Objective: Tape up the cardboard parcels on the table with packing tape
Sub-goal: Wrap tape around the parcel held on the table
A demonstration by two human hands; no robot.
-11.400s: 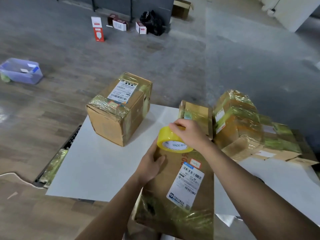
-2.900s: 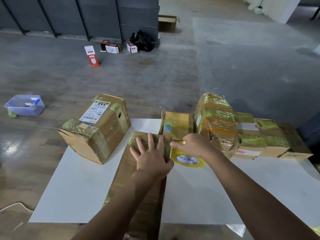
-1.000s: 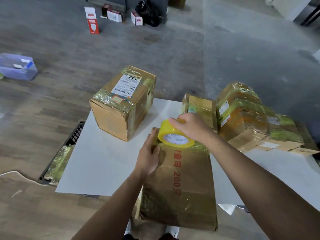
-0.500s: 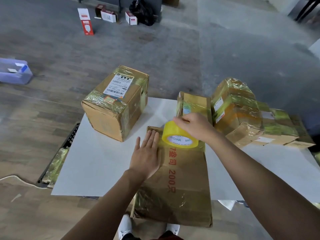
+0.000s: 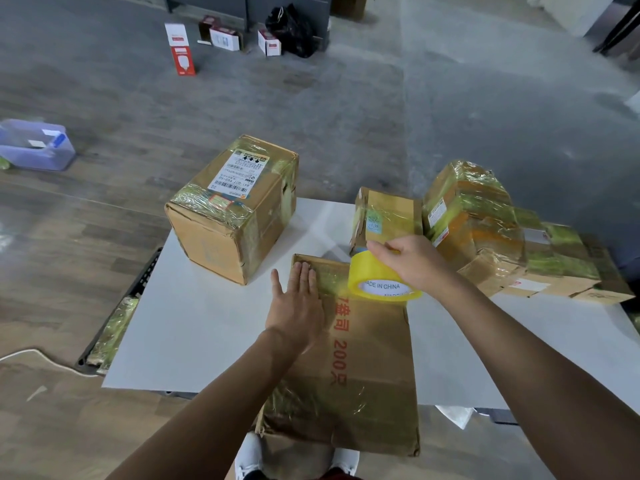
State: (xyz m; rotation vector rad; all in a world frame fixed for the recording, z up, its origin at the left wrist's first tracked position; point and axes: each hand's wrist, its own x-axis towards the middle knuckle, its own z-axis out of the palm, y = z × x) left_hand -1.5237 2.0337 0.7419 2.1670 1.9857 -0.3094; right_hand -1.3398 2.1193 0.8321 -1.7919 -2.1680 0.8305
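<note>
Head: right hand hides tape roll top; left hand covers parcel corner.

The single head-worn camera looks forward and steeply down, close over the table, with floor beyond.

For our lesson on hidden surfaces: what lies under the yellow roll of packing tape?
The far end of the long brown cardboard parcel with red print. The right hand grips the yellow tape roll, which hides the spot beneath it.
</note>
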